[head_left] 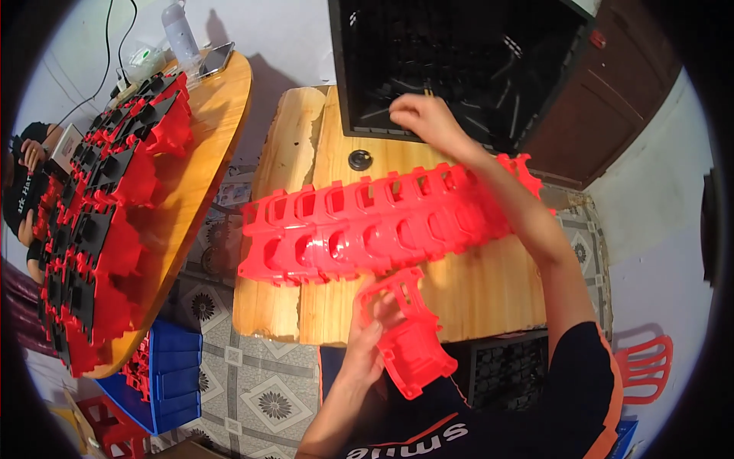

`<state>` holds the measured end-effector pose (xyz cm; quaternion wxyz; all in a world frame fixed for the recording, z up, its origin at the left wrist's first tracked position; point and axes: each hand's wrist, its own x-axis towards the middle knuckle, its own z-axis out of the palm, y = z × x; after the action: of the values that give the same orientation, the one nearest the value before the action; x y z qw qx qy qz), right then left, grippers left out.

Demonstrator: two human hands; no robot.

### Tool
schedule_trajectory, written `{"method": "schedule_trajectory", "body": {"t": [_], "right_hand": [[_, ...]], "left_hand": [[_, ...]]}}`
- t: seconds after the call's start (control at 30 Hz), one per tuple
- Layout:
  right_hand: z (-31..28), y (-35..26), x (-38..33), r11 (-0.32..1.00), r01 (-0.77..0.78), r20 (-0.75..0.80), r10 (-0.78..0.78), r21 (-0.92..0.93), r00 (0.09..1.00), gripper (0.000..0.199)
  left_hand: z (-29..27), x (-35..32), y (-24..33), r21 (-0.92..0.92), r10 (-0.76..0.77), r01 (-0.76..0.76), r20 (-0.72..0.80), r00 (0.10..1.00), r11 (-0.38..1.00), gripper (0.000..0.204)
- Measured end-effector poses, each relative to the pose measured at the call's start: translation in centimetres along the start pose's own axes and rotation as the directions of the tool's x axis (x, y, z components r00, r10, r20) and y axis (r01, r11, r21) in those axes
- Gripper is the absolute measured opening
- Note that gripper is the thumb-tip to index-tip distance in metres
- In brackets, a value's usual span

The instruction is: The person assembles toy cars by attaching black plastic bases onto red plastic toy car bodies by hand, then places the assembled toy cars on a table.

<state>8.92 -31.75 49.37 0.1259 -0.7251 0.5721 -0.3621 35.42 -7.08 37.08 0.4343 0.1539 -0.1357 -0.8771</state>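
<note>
A hollow red plastic housing (417, 359) with square openings is gripped along its left side by my left hand (365, 350), in front of my chest. At the table's far side, my right hand (432, 122) reaches over the near rim of a large black tray (342, 84). Its fingers are curled together, and whatever they may hold is hidden. A small brass-coloured piece (429, 92) shows just beyond that hand. Thin shiny strips or reflections lie inside the tray. Between my hands, similar red housings (348, 229) stand in two long rows across the wooden table (329, 317).
A small black round part (360, 159) lies near the tray. On the left table (222, 164) stand several red-and-black assemblies (115, 164), a bottle (180, 34) and a phone (216, 60). Another person (30, 191) is behind it. A blue crate (177, 379) and a red chair (646, 367) flank me.
</note>
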Motion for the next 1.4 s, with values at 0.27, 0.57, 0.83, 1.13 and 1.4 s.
{"method": "schedule_trajectory", "body": {"t": [0.27,0.57,0.83,1.13,1.4], "right_hand": [[4.2,11.5,10.5,0.780,-0.074,-0.087,0.025,-0.621,0.996,0.030],[-9.3,-8.5,-24.8,0.936,0.054,-0.188,-0.126,-0.347,0.974,0.027],[-0.5,-6.6,-38.9,0.662,0.075,-0.052,-0.169,-0.746,0.984,0.049],[-5.9,-0.3,-34.3,0.982,0.018,0.078,-0.004,-0.186,0.997,0.032],[-4.6,-6.1,-35.6,0.957,-0.268,0.069,0.262,0.113,0.963,0.024]], "left_hand": [[-0.5,-0.6,0.6,0.066,-0.059,0.062,-0.046,0.997,0.996,0.095],[-4.4,-5.5,-0.2,0.107,-0.016,0.039,-0.209,0.978,0.994,0.093],[-1.0,-6.0,-0.9,-0.057,-0.026,0.026,0.014,1.000,0.998,0.084],[0.1,-9.2,-1.6,0.112,0.095,-0.087,-0.069,0.993,0.990,0.073],[-1.3,-8.2,-2.9,0.203,0.372,-0.352,-0.071,0.926,0.914,0.052]]}}
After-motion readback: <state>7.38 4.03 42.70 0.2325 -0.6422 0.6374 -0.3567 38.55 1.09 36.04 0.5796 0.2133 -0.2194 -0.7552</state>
